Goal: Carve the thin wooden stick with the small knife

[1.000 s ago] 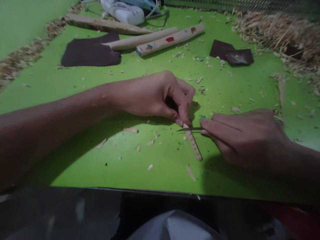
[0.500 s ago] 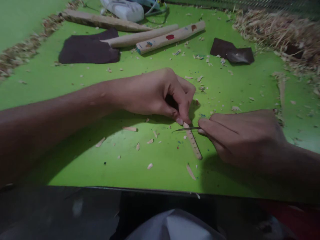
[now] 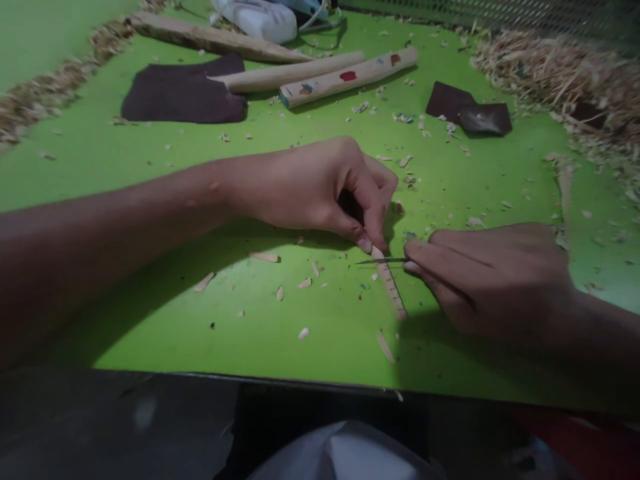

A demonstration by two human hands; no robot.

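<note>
A small wooden stick (image 3: pixel 392 291) with a row of dark cross marks lies slantwise on the green table. Thumb and forefinger of my left hand (image 3: pixel 345 193) pinch its far end. My right hand (image 3: pixel 495 277) grips a thin knife (image 3: pixel 377 261), whose handle is hidden in the closed fingers. The narrow blade points left and lies across the stick just below my left fingertips. Wood chips (image 3: pixel 305 333) are scattered around the stick, and a longer sliver (image 3: pixel 385 346) rests below its near end.
Behind my hands lie dark sandpaper (image 3: pixel 170 93), a paint-marked wooden rod (image 3: pixel 370 75) and more carved wood (image 3: pixel 215 41). Smaller sandpaper pieces (image 3: pixel 467 110) sit at the right. Shavings (image 3: pixel 555 73) are heaped at the back right. The table's near edge (image 3: pixel 225 379) runs below.
The whole view has shifted slightly, so things appear a little further right. Both hands keep their holds, and the blade still crosses the stick at nearly the same spot.
</note>
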